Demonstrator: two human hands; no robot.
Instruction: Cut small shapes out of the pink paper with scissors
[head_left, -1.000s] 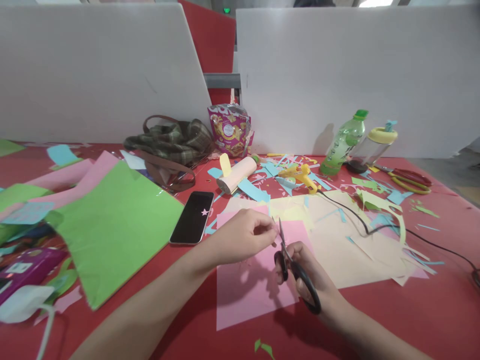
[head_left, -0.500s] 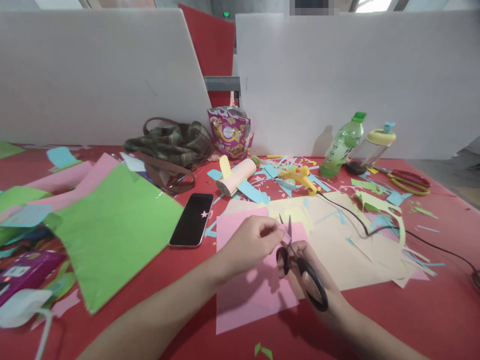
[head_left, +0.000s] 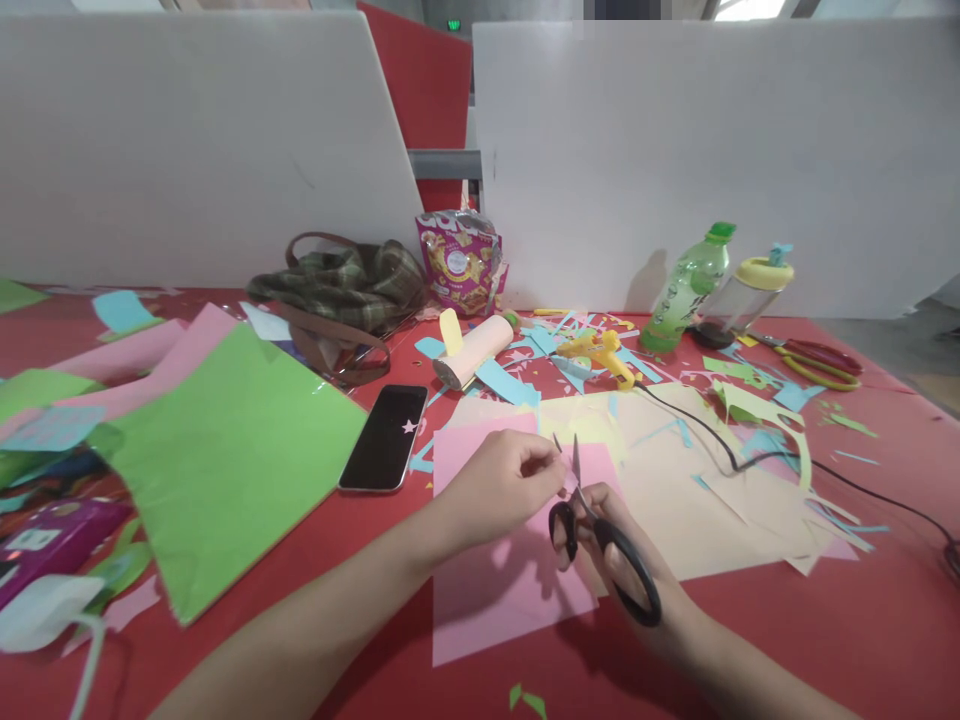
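Note:
My left hand [head_left: 514,478] pinches a small scrap of pink paper [head_left: 571,478], mostly hidden by the fingers. My right hand [head_left: 615,520] has its thumb and fingers through the handles of black-handled scissors [head_left: 628,570]. The blades are parted and point away from me, right beside the scrap. Beneath both hands lies a larger sheet of pink paper [head_left: 480,620], partly over cream paper [head_left: 675,520]. Left of them a phone [head_left: 384,440] lies flat with a small pink star [head_left: 409,427] on its screen.
A paper roll [head_left: 480,352] with coloured tabs lies behind the hands, near a yellow glue gun [head_left: 600,352] whose cord runs right. Green paper [head_left: 247,450] spreads on the left. A green bottle [head_left: 690,290], a jar [head_left: 750,295], a snack bag [head_left: 461,262] and a plaid bag [head_left: 352,285] line the back.
The scissors' handles have spread slightly wider and the blades have shifted a little to the left. My left hand stays nearly in place, still pinching the pink scrap.

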